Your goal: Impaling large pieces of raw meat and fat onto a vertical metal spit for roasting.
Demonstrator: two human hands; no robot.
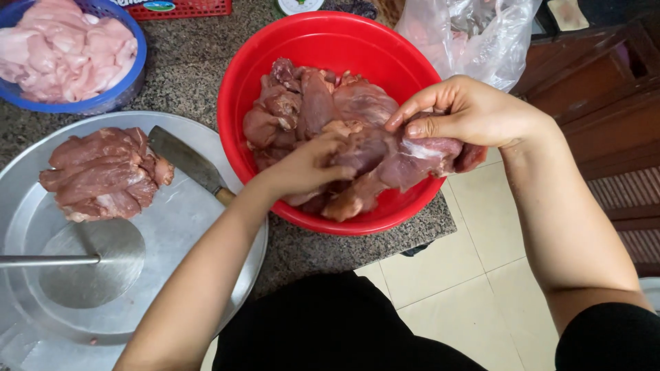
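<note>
A red plastic basin (275, 55) on a granite counter holds several pieces of dark red raw meat (306, 103). My right hand (474, 113) grips one large piece of meat (412, 161) at the basin's right rim, thumb and fingers pinched on its top edge. My left hand (306, 165) reaches in from the lower left and closes on the same piece's left part, over the basin.
A round metal tray (172, 227) at the left carries more red meat (103, 172), a cleaver (185, 158) and a flat metal ladle (82, 261). A blue basket (134, 75) of pale meat sits top left. A plastic bag (474, 34) lies behind the basin. Tiled floor lies below right.
</note>
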